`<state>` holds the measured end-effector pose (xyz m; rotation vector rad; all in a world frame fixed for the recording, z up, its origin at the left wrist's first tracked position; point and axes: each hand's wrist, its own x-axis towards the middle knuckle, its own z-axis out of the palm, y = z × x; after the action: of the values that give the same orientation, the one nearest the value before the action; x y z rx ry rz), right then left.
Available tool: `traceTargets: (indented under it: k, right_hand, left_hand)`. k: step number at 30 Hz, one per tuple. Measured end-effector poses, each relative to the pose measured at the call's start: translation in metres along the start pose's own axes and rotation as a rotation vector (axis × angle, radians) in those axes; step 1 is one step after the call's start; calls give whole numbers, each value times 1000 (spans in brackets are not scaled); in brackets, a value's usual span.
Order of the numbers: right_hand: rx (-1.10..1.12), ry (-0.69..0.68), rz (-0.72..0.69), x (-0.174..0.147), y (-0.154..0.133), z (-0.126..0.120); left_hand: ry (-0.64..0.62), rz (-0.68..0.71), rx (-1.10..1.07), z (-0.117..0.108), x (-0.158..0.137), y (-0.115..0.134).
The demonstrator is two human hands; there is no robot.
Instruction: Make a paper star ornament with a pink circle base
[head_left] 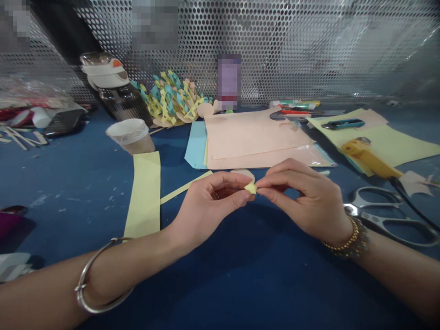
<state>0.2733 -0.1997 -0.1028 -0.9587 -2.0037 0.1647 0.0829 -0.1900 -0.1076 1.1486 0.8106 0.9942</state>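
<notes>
A small folded yellow paper star (250, 188) is held between both hands above the blue table. My left hand (218, 197) pinches its left side between thumb and fingers. From the other side, the thumb and fingertips of my right hand (300, 192) close on its right edge. A narrow yellow paper strip (185, 188) lies just left of my left hand, its one end by a wide yellow paper sheet (146, 192). Behind my fingers a pale round paper piece (243, 174) is partly hidden.
Pink and blue paper sheets (254, 137) lie beyond my hands. Scissors (385, 213) and a yellow glue gun (371, 158) with its cord lie to the right. A paper cup (132, 135), a dark bottle (117, 91) and a cluster of coloured paper pieces (175, 98) stand at the back left.
</notes>
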Motion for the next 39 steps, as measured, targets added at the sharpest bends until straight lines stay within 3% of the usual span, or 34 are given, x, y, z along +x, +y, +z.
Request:
traceTargets:
  k: [19,28,39]
  right_hand:
    - [93,-12,100,0,-2,2]
    - [77,-53,45,0,-2,2]
    - [55,-29,3,0,0,1]
  left_hand:
    - [-10,-17,-67,-3,1,-4]
    - [59,-38,68,-1,0,-2]
    - [70,-93,19,0,1,-1]
